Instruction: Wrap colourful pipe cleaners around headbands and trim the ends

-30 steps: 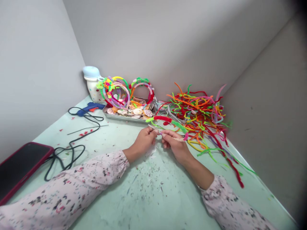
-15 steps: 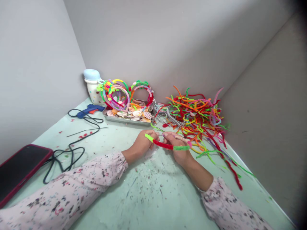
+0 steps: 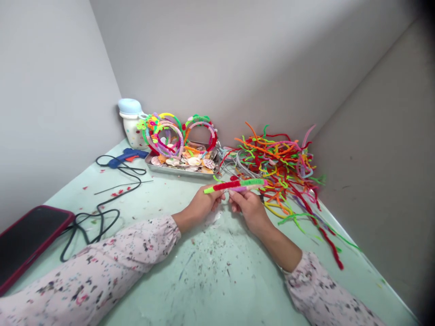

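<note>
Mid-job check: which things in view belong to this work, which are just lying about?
Belonging, probably:
multicolored fuzzy band, in the right hand, left hand at it
pile of fuzzy strips
similar fuzzy hoops
blue glue gun, perhaps, though untouched

Lying about, seemingly:
phone
lidded cup
shells in the metal tray

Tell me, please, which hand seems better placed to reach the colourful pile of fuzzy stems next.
Right, I'd judge: the right hand is nearer the pile of fuzzy stems, which spreads beyond it on that side. The left hand is farther away. Both are at the multicoloured band, though.
</note>
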Demonstrator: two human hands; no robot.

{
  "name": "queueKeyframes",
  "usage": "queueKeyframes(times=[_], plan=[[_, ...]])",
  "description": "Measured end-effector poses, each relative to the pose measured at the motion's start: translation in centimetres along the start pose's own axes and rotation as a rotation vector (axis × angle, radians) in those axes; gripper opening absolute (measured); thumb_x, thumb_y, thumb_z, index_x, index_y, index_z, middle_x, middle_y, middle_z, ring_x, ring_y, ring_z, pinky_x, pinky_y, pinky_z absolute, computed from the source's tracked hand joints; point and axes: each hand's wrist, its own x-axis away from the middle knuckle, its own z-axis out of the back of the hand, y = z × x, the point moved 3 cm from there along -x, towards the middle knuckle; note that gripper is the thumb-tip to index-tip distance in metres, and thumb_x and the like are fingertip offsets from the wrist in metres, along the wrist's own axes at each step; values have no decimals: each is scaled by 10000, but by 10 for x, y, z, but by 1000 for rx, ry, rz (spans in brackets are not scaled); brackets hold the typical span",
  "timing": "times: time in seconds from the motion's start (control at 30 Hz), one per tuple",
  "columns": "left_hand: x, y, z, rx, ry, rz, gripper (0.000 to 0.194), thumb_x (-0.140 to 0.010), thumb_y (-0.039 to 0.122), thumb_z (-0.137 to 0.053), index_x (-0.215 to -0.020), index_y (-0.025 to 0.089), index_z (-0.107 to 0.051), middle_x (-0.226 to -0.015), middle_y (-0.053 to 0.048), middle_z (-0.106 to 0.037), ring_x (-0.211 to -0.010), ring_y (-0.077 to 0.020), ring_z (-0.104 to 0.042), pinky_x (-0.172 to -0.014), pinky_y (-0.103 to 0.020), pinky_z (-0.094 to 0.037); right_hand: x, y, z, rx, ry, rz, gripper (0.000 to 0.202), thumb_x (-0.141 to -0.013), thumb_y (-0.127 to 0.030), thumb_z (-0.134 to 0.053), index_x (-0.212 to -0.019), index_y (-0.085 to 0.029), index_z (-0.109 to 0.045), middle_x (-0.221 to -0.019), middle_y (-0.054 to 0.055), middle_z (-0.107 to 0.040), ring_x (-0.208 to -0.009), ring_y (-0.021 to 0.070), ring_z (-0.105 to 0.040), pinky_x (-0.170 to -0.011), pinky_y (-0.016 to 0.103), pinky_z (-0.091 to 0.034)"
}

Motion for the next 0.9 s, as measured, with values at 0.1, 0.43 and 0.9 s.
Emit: queueKeyframes(times=[0.1, 0.43, 0.9], plan=[[1, -1, 0, -17, -33, 6, 258, -813, 332, -502, -633, 149, -533, -444, 43, -401, -406, -76, -351, -423, -227, -246, -1, 2, 0, -27, 19, -21, 345, -770, -498, -608, -711, -158, -617, -566, -1, -590, -476, 100, -474, -489, 227, -387], [1, -2, 2, -84, -68, -49, 261, -813, 359, -512, -640, 165, -532, -447, 43, -403, -424, -89, -352, -448, -247, -253, -1, 2, -1, -27, 7, -43, 373, -778, -521, -597, -691, -158, -604, -492, -17, -541, -450, 93, -445, -466, 215, -360], [3, 0, 1, -128, -107, -86, 206, -787, 321, -521, -641, 174, -522, -466, 35, -437, -431, -94, -368, -448, -250, -270, 1, -2, -2, -83, -63, -32, 338, -796, -469, -577, -667, -157, -588, -484, -4, -575, -443, 99, -479, -475, 227, -347]])
